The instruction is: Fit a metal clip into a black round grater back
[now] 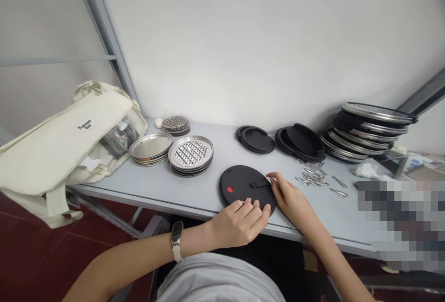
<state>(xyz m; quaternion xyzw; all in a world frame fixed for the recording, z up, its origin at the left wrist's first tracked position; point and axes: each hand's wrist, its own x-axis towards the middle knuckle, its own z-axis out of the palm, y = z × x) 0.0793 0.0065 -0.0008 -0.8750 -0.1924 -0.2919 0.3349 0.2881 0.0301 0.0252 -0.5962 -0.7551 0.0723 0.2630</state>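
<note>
A black round plastic disc with a red dot and a raised strip lies at the front edge of the table. My left hand is curled over its near rim, fingers resting on the top face. At the right rim, my right hand has its fingers closed around the edge, beside the end of the raised strip. What the right fingertips press on is partly hidden. Small metal clip-like pieces lie in a heap right of that hand.
Stacks of silver grater discs and plain metal discs stand left, with smaller discs behind. Black discs and black trays sit at the back. A tall disc stack rises right; a cream bag leans left.
</note>
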